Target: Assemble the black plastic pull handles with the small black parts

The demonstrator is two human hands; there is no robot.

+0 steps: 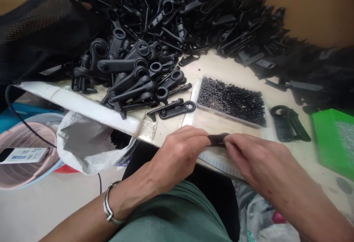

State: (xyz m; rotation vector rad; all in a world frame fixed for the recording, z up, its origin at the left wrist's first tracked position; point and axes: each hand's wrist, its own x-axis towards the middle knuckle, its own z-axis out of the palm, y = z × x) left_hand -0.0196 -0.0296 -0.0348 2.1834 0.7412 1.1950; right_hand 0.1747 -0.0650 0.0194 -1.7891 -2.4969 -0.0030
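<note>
A: How is the bench laid out?

B: A large heap of black moulded plastic lever parts is banked along the back of the pale worktop, within reach. A green plastic bin is set at the right edge. A clear shallow tray of small black screws is placed directly ahead of the hands.

A: And the workpiece?

B: A small black plastic piece is held at the near table edge, apparently for close fitting. It is pinched between the left hand and the right hand, fingertips closed on either end.
</note>
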